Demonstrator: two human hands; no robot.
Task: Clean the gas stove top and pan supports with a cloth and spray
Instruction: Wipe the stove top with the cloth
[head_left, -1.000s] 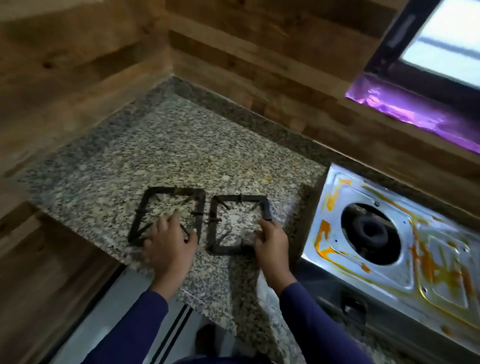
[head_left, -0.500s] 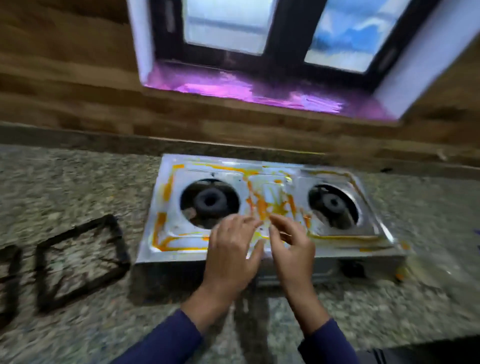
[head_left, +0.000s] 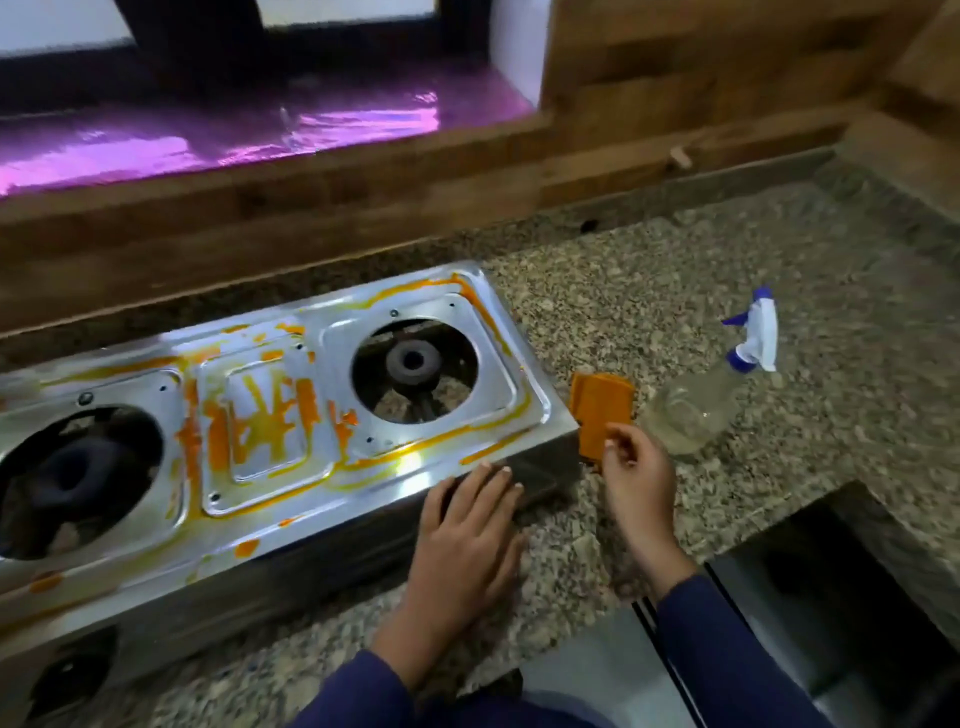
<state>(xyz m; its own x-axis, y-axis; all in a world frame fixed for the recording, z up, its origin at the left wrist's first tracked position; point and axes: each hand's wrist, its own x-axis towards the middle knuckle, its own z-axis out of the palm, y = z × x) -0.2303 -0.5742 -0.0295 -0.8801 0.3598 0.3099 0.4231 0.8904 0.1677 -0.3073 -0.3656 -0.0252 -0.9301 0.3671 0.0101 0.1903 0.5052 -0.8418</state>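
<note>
Stove sitting on counter, streaked orange. Left hand lying flat, open, at front edge, holding nothing. Right hand hovering half-curled, empty, over cloth; bottle lying beside.

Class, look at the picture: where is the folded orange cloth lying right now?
The folded orange cloth lies on the speckled granite counter, between the steel stove's right end and the clear spray bottle, under the right hand.

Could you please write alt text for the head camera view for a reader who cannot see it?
A right hand reaches for an orange cloth lying beside a steel gas stove streaked with orange residue, while the left hand rests at the stove's front edge. A spray bottle lies on the granite counter, just beyond the cloth.
</note>
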